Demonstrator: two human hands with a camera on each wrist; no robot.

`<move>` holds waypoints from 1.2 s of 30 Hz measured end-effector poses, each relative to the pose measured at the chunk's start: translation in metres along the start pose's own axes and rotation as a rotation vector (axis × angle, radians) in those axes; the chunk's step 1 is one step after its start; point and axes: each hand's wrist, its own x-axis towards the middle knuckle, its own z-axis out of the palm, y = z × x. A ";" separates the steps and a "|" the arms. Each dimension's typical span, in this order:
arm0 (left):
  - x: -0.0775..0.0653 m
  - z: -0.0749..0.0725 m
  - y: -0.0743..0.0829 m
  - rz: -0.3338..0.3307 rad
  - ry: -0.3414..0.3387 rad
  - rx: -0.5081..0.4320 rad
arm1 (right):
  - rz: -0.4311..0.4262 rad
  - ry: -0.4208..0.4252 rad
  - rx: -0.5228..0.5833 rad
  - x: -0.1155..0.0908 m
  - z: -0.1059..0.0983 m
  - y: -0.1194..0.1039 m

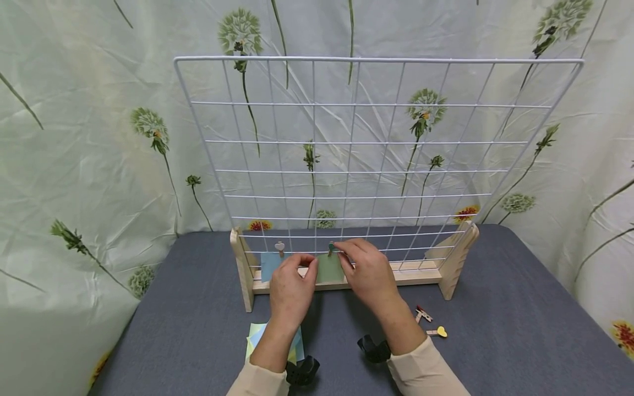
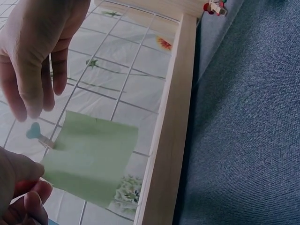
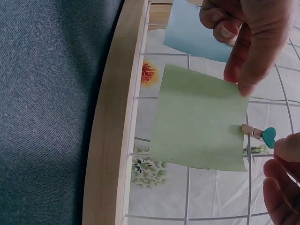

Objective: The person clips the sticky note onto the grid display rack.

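Observation:
A green paper square [image 1: 329, 268] hangs on the white wire grid [image 1: 350, 143], held at its top edge by a small wooden clothespin [image 3: 255, 132] with a teal heart. My left hand [image 1: 293, 286] pinches the paper's upper left corner between thumb and index finger. Close beside the clothespin is my right hand [image 1: 369, 275]; in the left wrist view its relaxed fingers [image 2: 32, 101] stand just off the heart, with nothing between them. To the left, a blue paper square [image 1: 269, 265] hangs from another clothespin [image 1: 280, 248] with a pale heart, partly behind my left hand.
The grid stands in a wooden base [image 1: 416, 276] on a dark grey cloth-covered table [image 1: 198, 330]. Loose paper squares [image 1: 256, 331] lie under my left forearm. Several clothespins, one with a yellow heart [image 1: 442, 331], lie right of my right forearm. A flowered curtain [image 1: 99, 165] hangs behind.

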 end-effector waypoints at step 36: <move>-0.003 -0.014 0.001 0.004 -0.086 -0.004 | 0.218 -0.243 0.013 -0.004 -0.038 0.018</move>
